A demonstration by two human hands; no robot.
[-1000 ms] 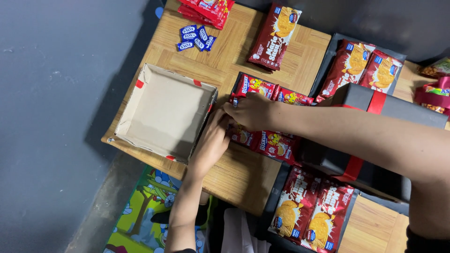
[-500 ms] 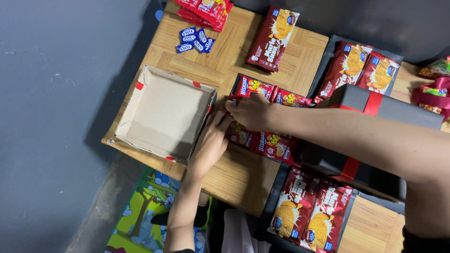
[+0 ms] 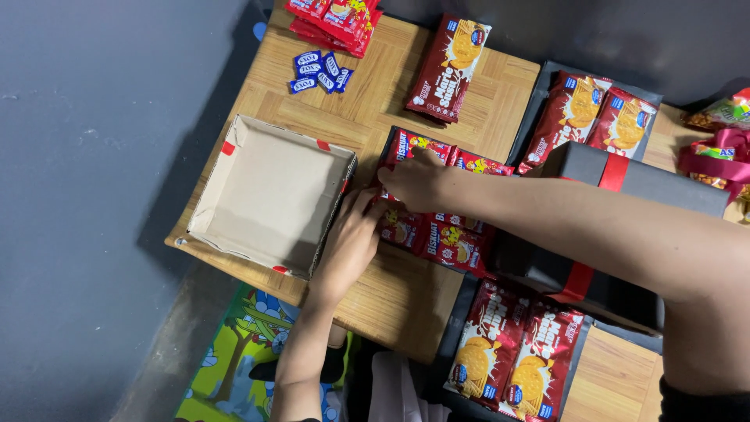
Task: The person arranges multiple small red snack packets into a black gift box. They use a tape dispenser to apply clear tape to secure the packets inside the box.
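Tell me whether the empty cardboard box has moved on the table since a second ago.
No. The cardboard box keeps its place against the wooden table edge and the small blue sachets.

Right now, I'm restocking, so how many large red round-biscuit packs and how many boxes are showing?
Large red round-biscuit packs: 5
Open cardboard box: 1
Black box with red ribbon: 1
Total: 7
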